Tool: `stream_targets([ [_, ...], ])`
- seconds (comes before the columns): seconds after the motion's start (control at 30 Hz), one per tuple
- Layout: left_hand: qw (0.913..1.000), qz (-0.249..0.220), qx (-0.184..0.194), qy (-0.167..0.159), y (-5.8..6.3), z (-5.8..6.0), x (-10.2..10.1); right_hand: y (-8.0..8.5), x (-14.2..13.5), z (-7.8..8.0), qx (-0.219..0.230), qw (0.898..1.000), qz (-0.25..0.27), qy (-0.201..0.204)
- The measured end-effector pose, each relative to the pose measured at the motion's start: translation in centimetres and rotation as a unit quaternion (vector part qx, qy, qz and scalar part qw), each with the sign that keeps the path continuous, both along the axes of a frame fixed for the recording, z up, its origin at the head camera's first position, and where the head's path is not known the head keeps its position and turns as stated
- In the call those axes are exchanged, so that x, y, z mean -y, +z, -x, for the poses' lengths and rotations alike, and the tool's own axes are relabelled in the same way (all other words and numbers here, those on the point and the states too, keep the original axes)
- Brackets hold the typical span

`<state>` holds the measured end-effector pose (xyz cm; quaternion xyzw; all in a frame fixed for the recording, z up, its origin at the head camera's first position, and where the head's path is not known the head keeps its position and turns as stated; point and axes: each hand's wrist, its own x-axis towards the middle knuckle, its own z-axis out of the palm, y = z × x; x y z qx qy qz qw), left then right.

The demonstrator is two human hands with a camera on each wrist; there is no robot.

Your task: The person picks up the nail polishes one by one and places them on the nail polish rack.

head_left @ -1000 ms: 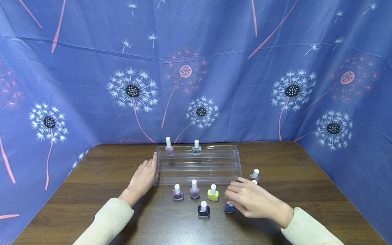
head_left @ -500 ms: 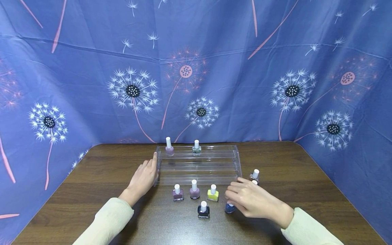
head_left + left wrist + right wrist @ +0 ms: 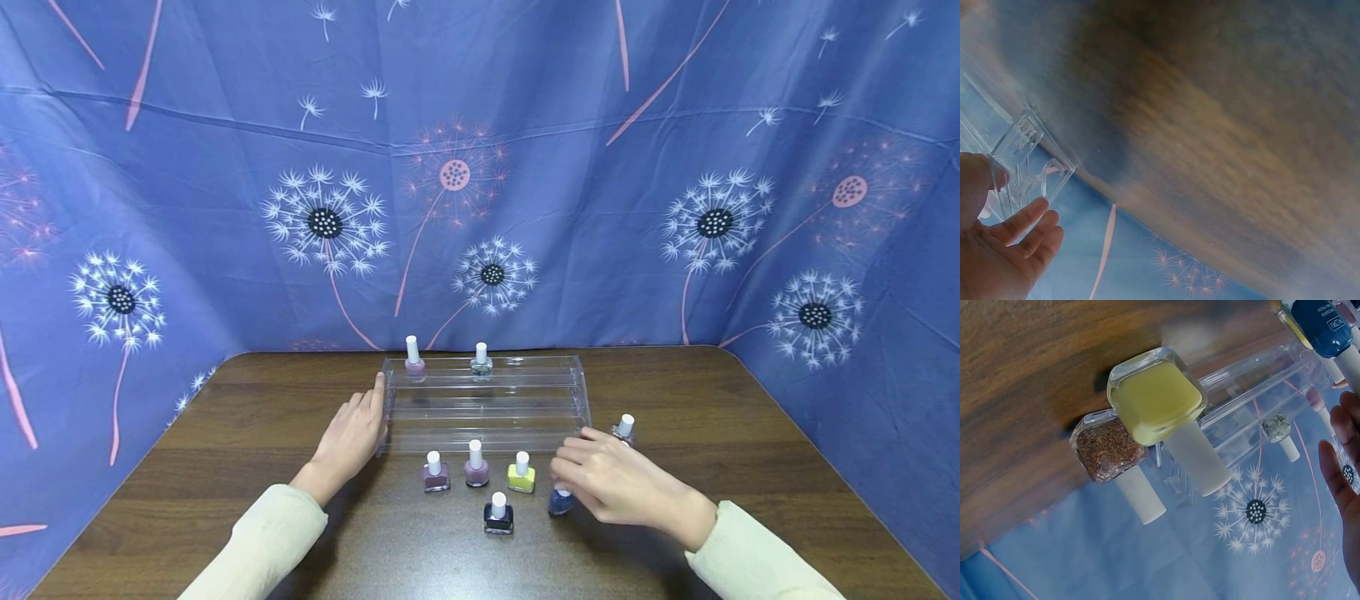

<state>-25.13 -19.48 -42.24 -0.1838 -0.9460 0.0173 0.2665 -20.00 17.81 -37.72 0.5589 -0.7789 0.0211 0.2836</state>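
Observation:
A clear acrylic tiered rack [image 3: 491, 408] stands on the table, its left end touched by my left hand [image 3: 352, 429]. The index finger lies straight along that end, and the other fingers extend loosely beside it in the left wrist view. My right hand [image 3: 618, 475] pinches a blue nail polish bottle [image 3: 560, 502] by its white cap, in front of the rack's right corner. The right wrist view shows the blue bottle [image 3: 1322, 326] at the fingertips. Pale lilac [image 3: 415, 369] and glittery grey-green [image 3: 482, 365] nail polish bottles stand on the rack's top tier.
In front of the rack stand dark purple [image 3: 437, 477], mauve [image 3: 476, 472], bright yellow [image 3: 521, 477] and black [image 3: 498, 518] nail polish bottles. Beyond my right hand are a brown glitter bottle [image 3: 1110, 447] and a pale yellow one [image 3: 1157, 400]. A blue dandelion-print cloth [image 3: 585, 208] hangs behind the table.
My right hand has shifted slightly up and away from me, and the blue nail polish bottle has moved a little with it. My left hand and the rack have stayed put.

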Motion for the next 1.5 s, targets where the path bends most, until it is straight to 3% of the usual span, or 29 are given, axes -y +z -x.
stream_targets([
  [1.1,0.9999,-0.005,0.007,0.006,0.1,0.0,-0.1,2.2,-0.1,3.0,0.007,0.999,0.015,-0.032],
  [1.5,0.9998,0.003,0.02,0.01,0.1,0.0,-0.1,3.5,-0.6,4.2,-0.014,0.999,0.032,-0.031],
])
